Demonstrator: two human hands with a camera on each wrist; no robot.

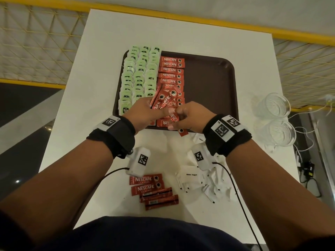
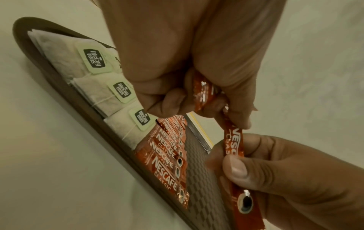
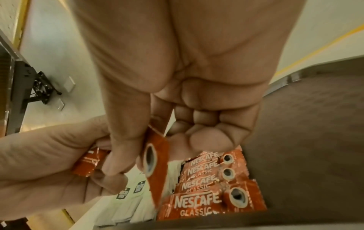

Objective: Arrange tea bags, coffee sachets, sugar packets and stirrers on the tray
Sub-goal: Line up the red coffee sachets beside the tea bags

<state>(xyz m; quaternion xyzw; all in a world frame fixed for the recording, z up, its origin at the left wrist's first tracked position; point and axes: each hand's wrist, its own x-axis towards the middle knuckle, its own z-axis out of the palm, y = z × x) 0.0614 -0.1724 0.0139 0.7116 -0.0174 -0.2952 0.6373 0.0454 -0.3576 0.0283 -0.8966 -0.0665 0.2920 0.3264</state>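
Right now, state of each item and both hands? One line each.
tray: on table, right half bare
tea bags: on tray, three columns at left
coffee sachets: column on tray beside tea bags
left hand: grips a bunch of sachets
right hand: pinches one sachet
loose sachets: on table
sugar packets: heaped on table
glass cups: on table, right of tray

White worktop is carrying a brown tray, loose coffee sachets, white sugar packets and two glass cups.
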